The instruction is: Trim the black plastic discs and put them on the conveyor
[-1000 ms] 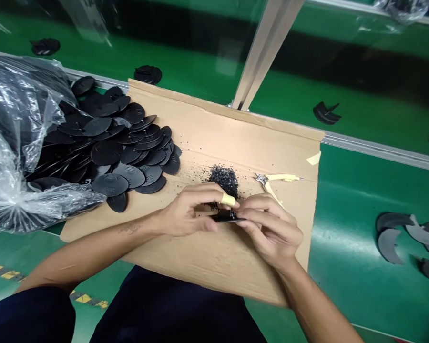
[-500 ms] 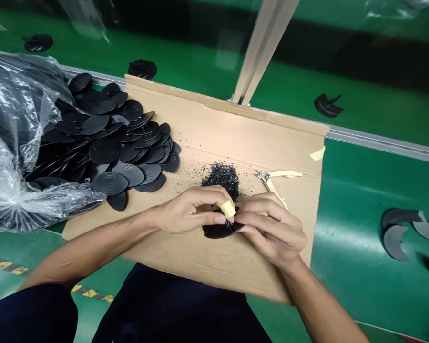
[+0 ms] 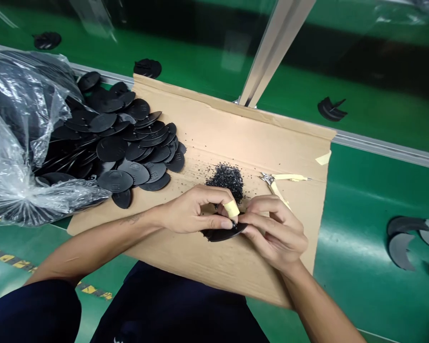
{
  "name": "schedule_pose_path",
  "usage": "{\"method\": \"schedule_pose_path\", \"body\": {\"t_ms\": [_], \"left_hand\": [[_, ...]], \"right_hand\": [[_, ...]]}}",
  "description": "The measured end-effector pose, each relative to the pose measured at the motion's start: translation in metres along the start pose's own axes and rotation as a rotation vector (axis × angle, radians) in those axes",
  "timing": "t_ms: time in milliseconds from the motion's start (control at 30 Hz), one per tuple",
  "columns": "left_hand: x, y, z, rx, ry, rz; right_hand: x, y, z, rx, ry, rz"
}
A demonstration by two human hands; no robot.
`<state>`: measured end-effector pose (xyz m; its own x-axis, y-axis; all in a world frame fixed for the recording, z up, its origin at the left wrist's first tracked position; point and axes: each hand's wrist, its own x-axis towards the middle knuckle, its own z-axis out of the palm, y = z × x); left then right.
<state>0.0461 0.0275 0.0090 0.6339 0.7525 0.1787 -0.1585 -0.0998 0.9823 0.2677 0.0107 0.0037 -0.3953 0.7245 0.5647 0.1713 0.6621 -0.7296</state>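
We see the cardboard sheet point(image 3: 186, 259) under everything, with the loose heap of granules point(image 3: 227, 180) just beyond our hands. Our right hand point(image 3: 279, 233) pinches the black disc point(image 3: 219, 235) by its right edge, so the disc lies leftward from that grip, its long axis running roughly across the view between both hands. Our left hand point(image 3: 188, 209) is nearer its middle, thumb and taped finger bent together over the upper face. Beneath the yellow tape point(image 3: 231, 208) show small dark stubs point(image 3: 235, 224); we cannot tell whether our left fingertips grip one.
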Motion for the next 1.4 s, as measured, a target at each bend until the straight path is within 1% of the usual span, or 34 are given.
{"method": "schedule_pose_path", "body": {"t_ms": [167, 300, 333, 367, 433, 500, 533, 600, 633, 700, 767, 833, 867, 933, 1000, 1100, 1200, 1267, 1400], "left_hand": [[-0.001, -0.004, 0.005, -0.012, 0.058, -0.034], [-0.001, -0.008, 0.007, -0.137, 0.114, -0.102], [0.000, -0.008, 0.008, -0.142, 0.130, -0.116], [0.000, -0.009, 0.008, -0.129, 0.160, -0.135], [0.001, -0.010, 0.007, -0.101, 0.273, -0.184], [0.003, -0.011, 0.004, -0.143, 0.428, -0.222], [0.005, -0.011, 0.002, -0.189, 0.499, -0.231], [0.009, -0.012, -0.004, -0.287, 0.597, -0.240], [0.010, -0.012, -0.006, -0.326, 0.627, -0.242], [0.012, -0.013, -0.010, -0.374, 0.651, -0.248], [0.012, -0.015, -0.012, -0.379, 0.630, -0.252], [0.011, -0.017, -0.012, -0.330, 0.587, -0.242], [0.010, -0.018, -0.012, -0.286, 0.566, -0.228], [0.008, -0.018, -0.011, -0.171, 0.540, -0.181], [0.006, -0.017, -0.009, -0.060, 0.525, -0.125], [0.004, -0.014, -0.007, 0.050, 0.500, -0.074], [0.002, -0.013, -0.004, 0.112, 0.472, -0.052], [0.002, -0.014, -0.003, 0.137, 0.452, -0.036], [0.001, -0.015, -0.002, 0.167, 0.411, 0.015]], "right_hand": [[-0.001, 0.001, 0.002, 0.028, 0.001, 0.044], [0.000, 0.000, 0.003, -0.040, 0.100, 0.091], [0.002, 0.001, 0.001, -0.056, 0.103, 0.105], [0.003, 0.001, -0.002, -0.064, 0.080, 0.122], [0.008, 0.005, -0.014, -0.094, -0.025, 0.160], [0.012, 0.011, -0.032, -0.228, -0.136, 0.208], [0.013, 0.016, -0.042, -0.348, -0.176, 0.241], [0.011, 0.026, -0.060, -0.619, -0.255, 0.319], [0.009, 0.031, -0.068, -0.731, -0.297, 0.356], [0.005, 0.041, -0.077, -0.880, -0.353, 0.408], [0.001, 0.047, -0.079, -0.940, -0.340, 0.423], [-0.001, 0.048, -0.074, -0.916, -0.258, 0.390], [0.000, 0.047, -0.070, -0.864, -0.204, 0.361], [0.002, 0.042, -0.061, -0.694, -0.107, 0.309], [0.005, 0.034, -0.051, -0.504, -0.050, 0.287], [0.009, 0.021, -0.039, -0.276, -0.057, 0.260], [0.011, 0.010, -0.034, -0.122, -0.104, 0.201], [0.012, 0.006, -0.033, -0.079, -0.123, 0.178], [0.011, 0.007, -0.033, -0.070, -0.127, 0.144]]}}
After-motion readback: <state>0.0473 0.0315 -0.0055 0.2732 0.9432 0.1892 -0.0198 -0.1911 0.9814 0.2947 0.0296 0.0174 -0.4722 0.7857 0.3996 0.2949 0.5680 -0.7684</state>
